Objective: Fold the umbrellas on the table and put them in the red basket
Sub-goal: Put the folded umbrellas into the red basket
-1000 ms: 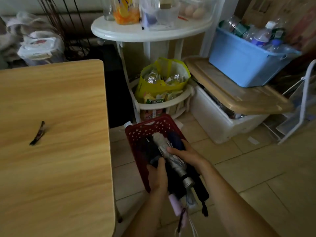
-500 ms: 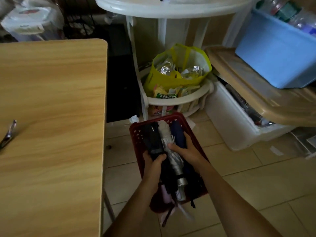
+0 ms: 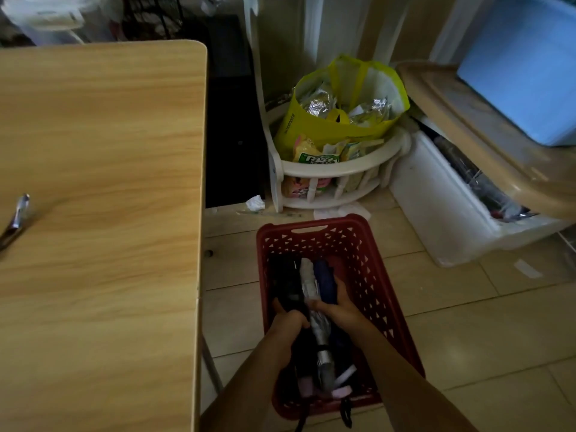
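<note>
A red perforated plastic basket (image 3: 367, 263) sits on the tiled floor just beside the wooden table (image 3: 103, 182). Three folded umbrellas lie side by side inside it — a black fabric umbrella (image 3: 285, 280), a silver-grey one (image 3: 311, 291) and a navy-blue one (image 3: 324, 280) — handles toward the near end.

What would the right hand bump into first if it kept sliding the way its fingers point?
Probably the navy umbrella its fingers already curl around; beyond that, the red basket's far wall, though depth is unclear.
</note>
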